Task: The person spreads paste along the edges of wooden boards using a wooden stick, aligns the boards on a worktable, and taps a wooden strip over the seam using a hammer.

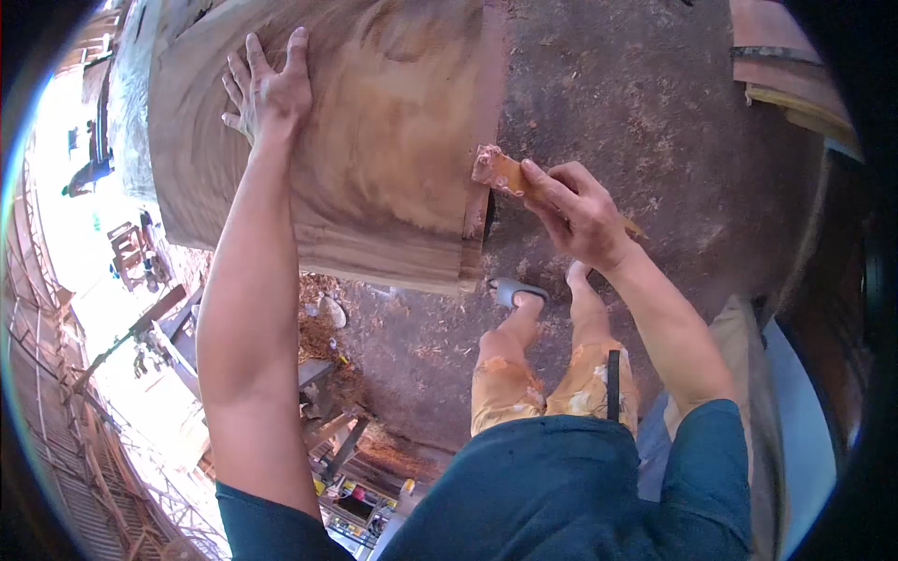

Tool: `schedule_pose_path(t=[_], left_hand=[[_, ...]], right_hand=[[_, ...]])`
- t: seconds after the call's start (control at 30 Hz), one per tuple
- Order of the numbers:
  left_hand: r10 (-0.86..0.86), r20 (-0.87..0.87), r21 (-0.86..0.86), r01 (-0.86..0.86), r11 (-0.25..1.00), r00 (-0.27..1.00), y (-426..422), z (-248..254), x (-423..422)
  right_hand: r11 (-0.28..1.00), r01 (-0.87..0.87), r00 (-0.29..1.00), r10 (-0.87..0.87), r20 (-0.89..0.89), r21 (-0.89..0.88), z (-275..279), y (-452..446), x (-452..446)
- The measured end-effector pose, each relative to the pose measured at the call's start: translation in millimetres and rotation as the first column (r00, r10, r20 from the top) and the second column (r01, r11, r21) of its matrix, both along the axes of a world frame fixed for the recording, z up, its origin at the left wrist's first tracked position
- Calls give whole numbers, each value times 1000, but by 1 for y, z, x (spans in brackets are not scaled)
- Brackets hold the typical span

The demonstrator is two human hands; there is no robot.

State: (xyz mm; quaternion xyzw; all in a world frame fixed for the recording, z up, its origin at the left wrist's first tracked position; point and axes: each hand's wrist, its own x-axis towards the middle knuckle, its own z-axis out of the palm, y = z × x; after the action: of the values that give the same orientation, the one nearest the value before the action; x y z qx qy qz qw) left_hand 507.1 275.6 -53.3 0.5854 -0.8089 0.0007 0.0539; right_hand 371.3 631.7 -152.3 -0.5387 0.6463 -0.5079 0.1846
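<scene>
The panel (388, 150) is grained wood, matt and fairly smooth; rough, lumpy paste (485, 165) coats the scraper (510, 175); matt cloth shirt (533, 491), rough floor (617, 122)

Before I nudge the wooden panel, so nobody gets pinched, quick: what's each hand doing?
Left hand: open, spread on the wooden panel.
Right hand: closed, holding a yellowish scraper with pinkish paste on its end.

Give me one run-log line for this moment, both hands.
left hand: spread on wooden panel | right hand: gripping yellowish spreader with pink paste | spreader: by panel edge
</scene>
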Motion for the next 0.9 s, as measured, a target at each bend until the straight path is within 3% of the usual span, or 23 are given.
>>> schedule_pose_path(t=[0.3,0.4,0.5,0.53,0.6,0.63,0.67,0.77,0.8,0.9], left_hand=[[12,-4,1,-12,1000,1000,5,2,-3],[16,12,9,-16,1000,1000,7,5,-5],[13,17,10,-14,1000,1000,9,0,2],[11,11,6,-11,1000,1000,7,0,1],[3,-2,-7,-3,1000,1000,3,3,-1],[-1,-9,-9,1,1000,1000,3,3,-2],[-3,-14,-6,3,1000,1000,5,2,-1],[-11,-7,-9,11,1000,1000,1,0,0],[-9,-15,-11,8,1000,1000,1,-1,0],[-25,-34,-14,24,1000,999,1,-2,1]], right_hand=[[989,-67,985,86,-149,131,25,21,-31],[945,-79,957,160,-240,316,14,50,-38],[985,7,965,-51,257,170,22,46,-17],[970,-57,828,-87,555,237,37,41,-6],[971,-154,691,-29,723,186,44,26,12],[968,-196,609,-4,793,155,46,19,19],[962,-211,627,-3,779,174,47,10,23],[903,-344,383,-117,916,258,11,3,34],[925,-325,347,-76,935,196,4,3,38],[907,-360,408,-56,911,217,-9,9,33]])
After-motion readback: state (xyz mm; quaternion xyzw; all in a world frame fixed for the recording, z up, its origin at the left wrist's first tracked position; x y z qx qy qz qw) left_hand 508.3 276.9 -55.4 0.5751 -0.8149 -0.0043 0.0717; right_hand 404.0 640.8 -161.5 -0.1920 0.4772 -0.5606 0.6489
